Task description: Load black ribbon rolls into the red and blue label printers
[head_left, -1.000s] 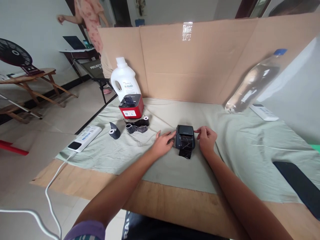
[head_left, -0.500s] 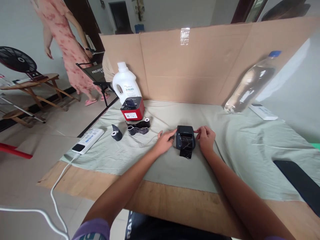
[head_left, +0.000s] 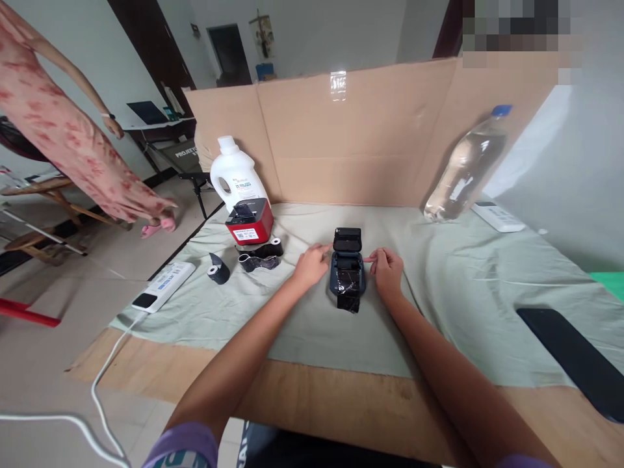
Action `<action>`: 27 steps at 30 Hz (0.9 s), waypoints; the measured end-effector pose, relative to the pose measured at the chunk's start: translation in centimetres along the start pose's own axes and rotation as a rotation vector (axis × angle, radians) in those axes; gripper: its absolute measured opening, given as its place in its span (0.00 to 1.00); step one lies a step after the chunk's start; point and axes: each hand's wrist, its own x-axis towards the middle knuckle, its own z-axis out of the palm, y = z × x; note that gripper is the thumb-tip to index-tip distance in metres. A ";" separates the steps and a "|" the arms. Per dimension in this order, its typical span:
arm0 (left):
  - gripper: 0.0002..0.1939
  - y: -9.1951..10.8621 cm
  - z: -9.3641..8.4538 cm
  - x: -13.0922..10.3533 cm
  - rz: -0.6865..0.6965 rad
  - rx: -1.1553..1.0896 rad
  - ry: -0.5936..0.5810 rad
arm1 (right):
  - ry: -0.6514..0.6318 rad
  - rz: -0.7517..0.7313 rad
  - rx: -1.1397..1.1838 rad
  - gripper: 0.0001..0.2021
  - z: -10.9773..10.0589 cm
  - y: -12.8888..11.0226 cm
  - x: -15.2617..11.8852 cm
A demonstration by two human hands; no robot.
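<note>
Small printer (head_left: pixel 347 260), box-shaped with rounded corners, dark blue outside and black within. Rests flat on the cloth (head_left: pixel 302 325), near its middle, with the front facing the near edge. Stands open: lid (head_left: pixel 348 240) raised at the far side, hinged there, black inner face in view, a small pale spot near its upper left corner. Has a dark compartment exposed below the lid, contents too dim to make out. Bears a glossy black strip (head_left: pixel 348 289) with thin pale streaks, running from the compartment over the front and past the near edge, slightly crumpled.
</note>
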 end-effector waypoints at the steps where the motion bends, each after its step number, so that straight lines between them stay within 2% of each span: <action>1: 0.25 0.7 -0.4 0.2 0.033 0.061 0.037 | 0.000 0.004 0.005 0.11 0.0 0.0 0.0; 3: 0.19 2.4 -1.2 0.9 0.135 0.168 0.016 | -0.002 0.004 0.009 0.11 0.0 -0.1 0.1; 6: 0.14 5.0 -1.7 2.5 0.244 0.321 -0.227 | -0.009 0.003 0.007 0.11 0.0 -0.2 0.2; 9: 0.15 6.9 -1.5 4.0 0.217 0.502 -0.432 | -0.016 0.006 0.000 0.11 -0.1 -0.3 0.2; 12: 0.19 7.6 -1.1 4.8 0.180 0.582 -0.522 | -0.027 -0.003 -0.004 0.12 -0.2 -0.3 0.3; 16: 0.18 6.8 -1.8 4.6 0.241 0.516 -0.467 | -0.034 0.022 0.018 0.11 -0.3 -0.2 0.5; 22: 0.20 3.9 -3.5 3.3 0.316 0.130 -0.361 | -0.030 0.043 0.040 0.11 -0.1 -0.1 0.7; 27: 0.20 3.8 -3.3 2.2 0.396 0.179 -0.365 | -0.055 0.028 0.035 0.11 -0.1 -0.1 0.6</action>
